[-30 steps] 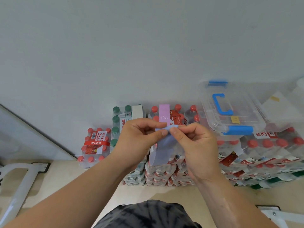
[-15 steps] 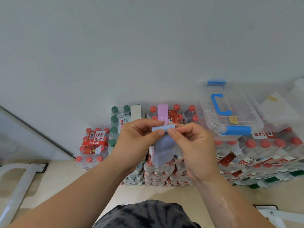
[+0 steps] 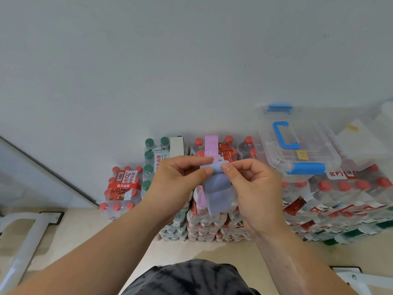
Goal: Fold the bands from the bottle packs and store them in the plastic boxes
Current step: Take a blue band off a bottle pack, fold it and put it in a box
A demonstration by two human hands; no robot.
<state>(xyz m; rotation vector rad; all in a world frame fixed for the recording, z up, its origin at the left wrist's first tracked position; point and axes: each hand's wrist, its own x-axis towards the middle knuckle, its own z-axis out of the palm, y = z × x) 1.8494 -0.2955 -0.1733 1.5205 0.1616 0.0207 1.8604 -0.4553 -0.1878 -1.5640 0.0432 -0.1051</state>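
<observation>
Left hand (image 3: pixel 176 184) and right hand (image 3: pixel 257 188) (thumb-and-forefinger pinches) on blue band (image 3: pixel 217 188)

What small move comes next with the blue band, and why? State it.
Probably bring the hanging lower end up to the pinched top: the left hand and right hand both pinch the blue band at its top edge, and the rest hangs loose below.

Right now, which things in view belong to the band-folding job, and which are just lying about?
In the job: blue band pinched by left hand and right hand; pink band and white band on the bottle packs; clear plastic box with blue handle, lid on.
Lying about: white frame at lower left; second white frame at lower right.
</observation>
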